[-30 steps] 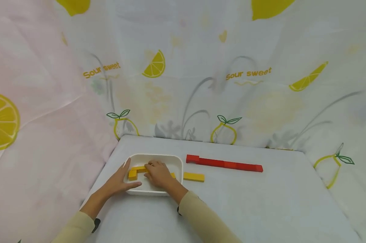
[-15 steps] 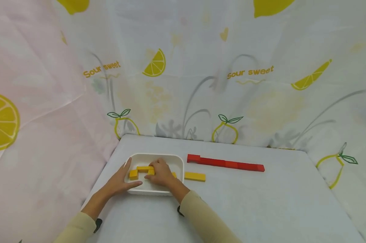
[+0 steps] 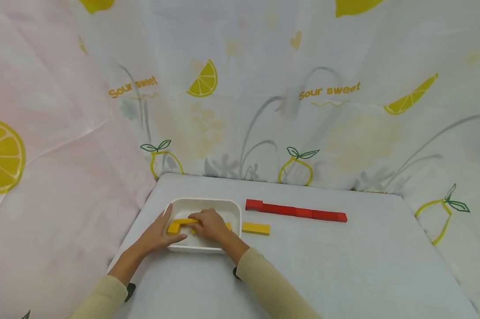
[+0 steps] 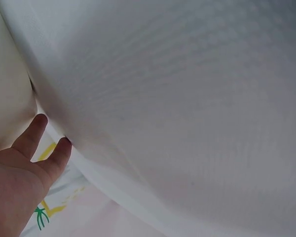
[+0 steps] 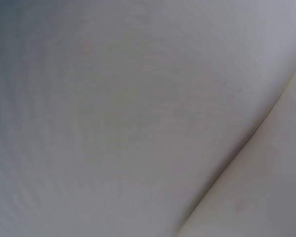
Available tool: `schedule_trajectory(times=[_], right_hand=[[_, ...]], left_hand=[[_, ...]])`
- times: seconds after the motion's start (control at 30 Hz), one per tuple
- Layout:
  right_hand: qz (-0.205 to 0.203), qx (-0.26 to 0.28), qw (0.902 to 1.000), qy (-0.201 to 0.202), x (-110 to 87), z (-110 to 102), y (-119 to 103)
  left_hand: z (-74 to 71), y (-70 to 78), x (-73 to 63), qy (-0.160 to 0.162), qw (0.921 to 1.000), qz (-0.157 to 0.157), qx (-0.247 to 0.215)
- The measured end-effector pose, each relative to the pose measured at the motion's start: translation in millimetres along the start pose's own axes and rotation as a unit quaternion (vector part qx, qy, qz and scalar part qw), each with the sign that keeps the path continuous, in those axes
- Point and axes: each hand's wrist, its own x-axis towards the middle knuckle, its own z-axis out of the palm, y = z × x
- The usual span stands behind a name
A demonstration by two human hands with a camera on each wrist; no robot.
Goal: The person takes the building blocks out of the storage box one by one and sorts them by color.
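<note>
A white tray sits on the table with yellow blocks in it. My right hand reaches inside and pinches the right end of a long yellow block, whose left end overlaps a yellow cube in the head view. Another yellow piece shows beyond the right hand, partly hidden by it. My left hand rests at the tray's left side, fingers straight along the rim and thumb spread over the front corner. In the left wrist view, extended fingers lie beside the tray wall.
Just right of the tray lies a flat yellow block. Behind it, a row of red blocks stretches to the right. Printed cloth hangs behind the white-covered table. The right wrist view shows only pale surfaces.
Over the last half second the right hand has shifted the long yellow block left, and its left end has come to the cube. The left hand stays at the tray.
</note>
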Motion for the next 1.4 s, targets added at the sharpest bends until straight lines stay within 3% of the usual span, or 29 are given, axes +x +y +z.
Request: schedule_trajectory(times=[0.3, 0.5, 0.63, 0.8, 1.17, 1.4], right_hand=[[-0.021, 0.051, 0.9982, 0.022, -5.6, -7.5, -0.8], [0.064, 0.044, 0.9969, 0.015, -4.0, -8.1, -1.3], [0.11, 0.023, 0.9933, -0.027, -0.9, -4.2, 0.3], [0.128, 0.017, 0.9898, -0.06, -1.8, -1.2, -0.3], [0.112, 0.029, 0.992, -0.05, 1.4, -4.9, 0.1], [0.145, 0.057, 0.9878, -0.004, 0.2, -2.8, 0.8]], left_hand=[[0.7, -0.8, -0.5, 0.004, 1.0, 0.005, 0.003], [-0.2, 2.1, 1.3, 0.001, 1.0, -0.008, -0.001], [-0.5, 5.0, 1.7, -0.002, 0.9998, -0.017, -0.005], [0.7, 4.9, 1.1, -0.004, 0.9998, -0.018, -0.004], [-3.2, 4.8, 0.9, -0.009, 0.9997, -0.024, -0.001], [-3.0, 6.1, 0.6, -0.02, 0.9992, -0.035, -0.008]])
